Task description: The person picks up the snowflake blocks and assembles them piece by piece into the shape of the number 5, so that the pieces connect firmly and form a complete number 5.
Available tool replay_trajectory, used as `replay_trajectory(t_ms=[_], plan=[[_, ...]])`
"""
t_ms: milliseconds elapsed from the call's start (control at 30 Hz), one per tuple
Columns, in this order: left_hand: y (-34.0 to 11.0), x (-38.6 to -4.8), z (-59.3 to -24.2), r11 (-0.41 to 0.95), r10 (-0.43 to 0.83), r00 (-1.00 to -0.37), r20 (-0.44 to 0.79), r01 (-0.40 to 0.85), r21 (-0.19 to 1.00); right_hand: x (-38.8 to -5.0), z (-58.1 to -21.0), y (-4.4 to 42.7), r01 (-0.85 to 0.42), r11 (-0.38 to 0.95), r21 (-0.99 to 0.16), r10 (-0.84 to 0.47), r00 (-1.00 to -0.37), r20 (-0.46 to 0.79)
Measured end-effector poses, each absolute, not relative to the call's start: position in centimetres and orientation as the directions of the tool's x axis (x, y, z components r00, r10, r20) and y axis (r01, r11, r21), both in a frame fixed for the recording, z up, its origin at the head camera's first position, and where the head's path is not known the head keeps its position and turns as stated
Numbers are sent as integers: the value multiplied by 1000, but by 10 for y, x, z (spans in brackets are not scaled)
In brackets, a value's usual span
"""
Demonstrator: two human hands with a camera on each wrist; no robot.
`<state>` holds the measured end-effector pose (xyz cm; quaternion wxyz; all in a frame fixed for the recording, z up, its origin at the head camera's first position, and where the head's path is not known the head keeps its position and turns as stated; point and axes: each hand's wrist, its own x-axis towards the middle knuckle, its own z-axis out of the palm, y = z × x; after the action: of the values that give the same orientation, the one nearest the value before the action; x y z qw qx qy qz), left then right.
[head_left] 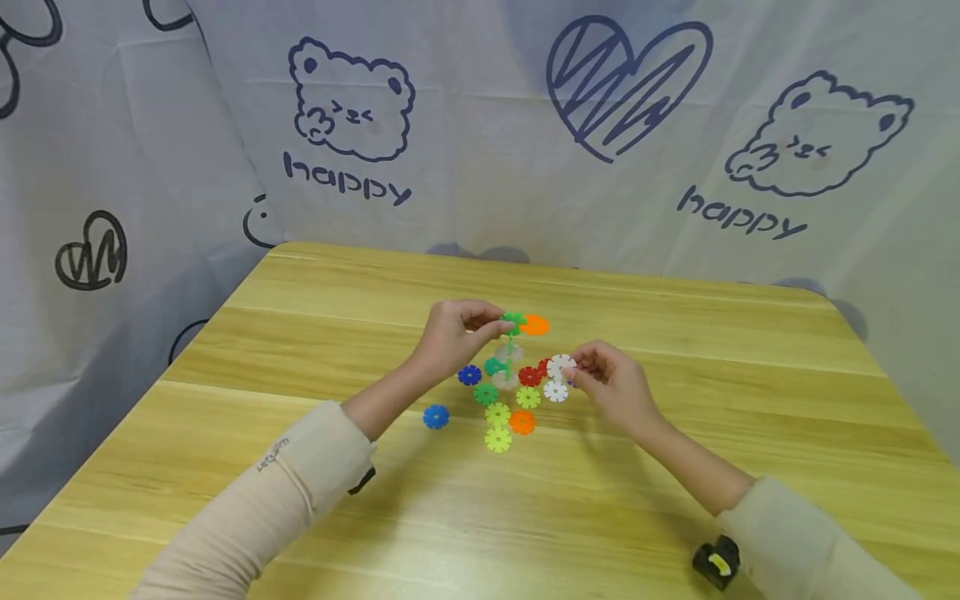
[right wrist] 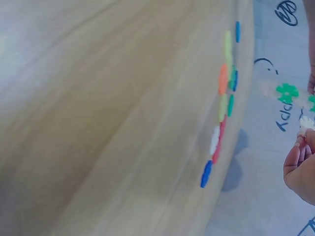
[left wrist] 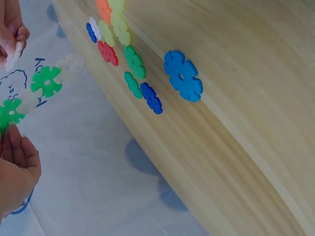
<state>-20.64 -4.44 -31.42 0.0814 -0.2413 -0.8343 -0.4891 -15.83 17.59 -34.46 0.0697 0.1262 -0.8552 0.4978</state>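
My left hand [head_left: 459, 335] pinches a green notched disc [head_left: 513, 320] at the top of a chain of interlocking plastic discs, raised above the table. In the left wrist view the chain alternates green [left wrist: 47, 81] and translucent white discs [left wrist: 71, 65], joined at their notches. An orange disc [head_left: 536, 325] shows beside the left fingertips; whether it is joined to the chain I cannot tell. Right of the chain, my right hand [head_left: 618, 392] holds a loose white disc [head_left: 561, 365] between thumb and fingers, apart from the chain.
On the wooden table [head_left: 375, 542] below lie several loose discs: a blue one [head_left: 436, 417] at the left, yellow ones [head_left: 498, 439] nearest me, another orange one [head_left: 522, 422], a red one [head_left: 529, 377] and a white one [head_left: 556, 392]. A printed curtain [head_left: 480, 167] hangs behind the table.
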Motion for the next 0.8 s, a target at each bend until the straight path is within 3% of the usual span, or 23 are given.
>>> replay_trajectory(t_ms=[500,800], plan=[[-42,-204,-314,394,340,-858,385,501,770,-172,-326,173,-388,418,-821,-71,-915,397],[-41,-204,-314,399,341,-857,385,503,766,-174,-322,173,-386,348,-855,-37,-916,399]])
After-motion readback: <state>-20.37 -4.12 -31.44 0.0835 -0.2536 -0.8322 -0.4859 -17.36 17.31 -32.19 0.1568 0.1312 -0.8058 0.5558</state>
